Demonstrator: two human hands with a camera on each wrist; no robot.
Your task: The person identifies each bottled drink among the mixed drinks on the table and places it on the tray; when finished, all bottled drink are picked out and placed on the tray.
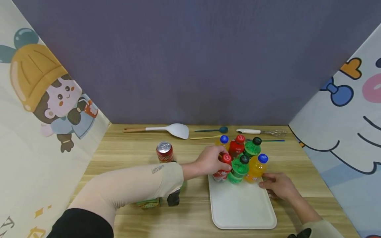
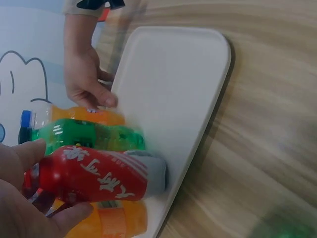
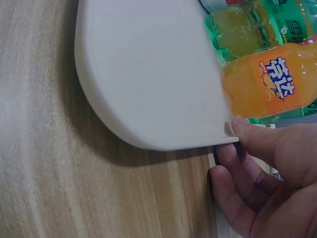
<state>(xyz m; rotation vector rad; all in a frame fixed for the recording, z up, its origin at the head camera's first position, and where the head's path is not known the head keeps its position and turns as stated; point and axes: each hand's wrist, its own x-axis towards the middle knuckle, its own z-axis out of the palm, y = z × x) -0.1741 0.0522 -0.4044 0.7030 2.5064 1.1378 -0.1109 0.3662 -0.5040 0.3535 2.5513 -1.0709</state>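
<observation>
My left hand [image 1: 209, 160] grips a red soda bottle [image 2: 106, 173] round its neck and upper part, at the left edge of a white tray [image 1: 242, 210]. In the left wrist view the bottle's white-lettered label and pale base show. Beside it on the tray stand a green soda bottle [image 1: 237, 172] with a black cap and an orange soda bottle [image 1: 255, 168] with a blue cap. Behind them is another row: orange [image 1: 223, 141], red [image 1: 236, 145] and green [image 1: 252, 148]. My right hand [image 1: 279, 186] pinches the tray's right rim, thumb on top and fingers below.
A red drink can [image 1: 164, 152] stands left of the tray. My left forearm partly hides a green and yellow pack [image 1: 148, 203]. Along the back lie a white spatula [image 1: 177, 131], a dark blue spoon [image 1: 222, 130] and a whisk [image 1: 276, 133], before a grey wall.
</observation>
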